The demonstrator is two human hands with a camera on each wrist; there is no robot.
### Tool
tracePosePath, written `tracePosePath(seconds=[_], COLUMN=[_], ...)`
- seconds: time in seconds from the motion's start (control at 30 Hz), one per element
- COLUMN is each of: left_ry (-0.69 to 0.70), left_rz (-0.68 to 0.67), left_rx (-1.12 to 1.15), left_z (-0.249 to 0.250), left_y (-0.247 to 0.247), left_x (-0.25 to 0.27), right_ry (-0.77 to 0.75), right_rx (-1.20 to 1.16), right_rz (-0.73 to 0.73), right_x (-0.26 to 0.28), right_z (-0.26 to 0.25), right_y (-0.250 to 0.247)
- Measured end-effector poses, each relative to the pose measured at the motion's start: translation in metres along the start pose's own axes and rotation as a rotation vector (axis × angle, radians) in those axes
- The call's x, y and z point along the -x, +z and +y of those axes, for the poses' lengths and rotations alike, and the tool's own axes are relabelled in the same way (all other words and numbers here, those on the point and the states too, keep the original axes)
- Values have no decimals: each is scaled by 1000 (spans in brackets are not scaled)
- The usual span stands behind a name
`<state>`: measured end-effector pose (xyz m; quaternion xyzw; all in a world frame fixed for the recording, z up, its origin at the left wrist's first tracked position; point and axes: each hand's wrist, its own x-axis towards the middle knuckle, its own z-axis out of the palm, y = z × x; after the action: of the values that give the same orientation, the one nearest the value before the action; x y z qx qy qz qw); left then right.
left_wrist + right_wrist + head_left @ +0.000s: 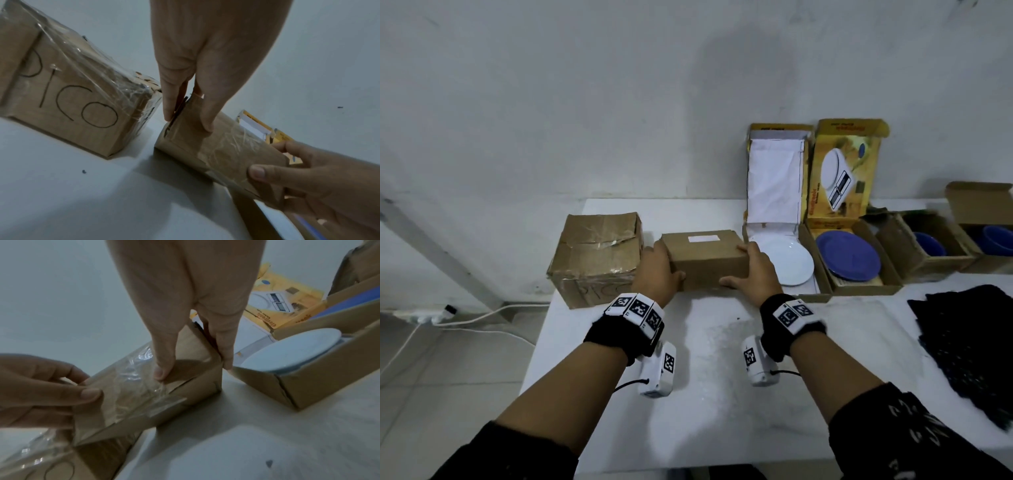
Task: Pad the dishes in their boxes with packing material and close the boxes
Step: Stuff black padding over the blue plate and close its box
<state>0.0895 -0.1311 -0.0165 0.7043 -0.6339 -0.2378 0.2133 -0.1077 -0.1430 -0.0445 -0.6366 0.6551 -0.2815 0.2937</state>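
Note:
A small closed brown box (705,260) with clear tape on its front sits mid-table between my hands. My left hand (659,270) grips its left end, thumb on the front face and fingers on the side (188,122). My right hand (755,270) grips the right end the same way (195,368). To the right stand open boxes: one holds a white plate (787,263), a yellow one holds a blue plate (849,257), and two brown ones hold blue bowls (929,244). Black packing material (969,342) lies at the right.
A larger taped box marked "PICO" (595,257) stands just left of the small box, near the white table's left edge (541,329). The open box with the white plate (298,350) sits close to my right fingers. A wall runs behind the table.

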Motion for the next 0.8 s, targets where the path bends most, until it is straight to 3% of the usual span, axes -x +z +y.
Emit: tracePosePath(seconds=[0.27, 0.43, 0.67, 0.8], left_ry=[-88, -90, 16, 146], left_rz=[-85, -139, 81, -41], left_rx=[-102, -144, -203, -158], left_z=[-13, -23, 19, 76], left_y=[20, 34, 54, 82], left_x=[3, 7, 26, 53], right_ry=[53, 32, -17, 41], right_rx=[10, 76, 80, 172], right_rz=[-7, -137, -251, -372], right_x=[-7, -3, 9, 34], right_z=[5, 15, 29, 63], right_y=[30, 25, -46, -108])
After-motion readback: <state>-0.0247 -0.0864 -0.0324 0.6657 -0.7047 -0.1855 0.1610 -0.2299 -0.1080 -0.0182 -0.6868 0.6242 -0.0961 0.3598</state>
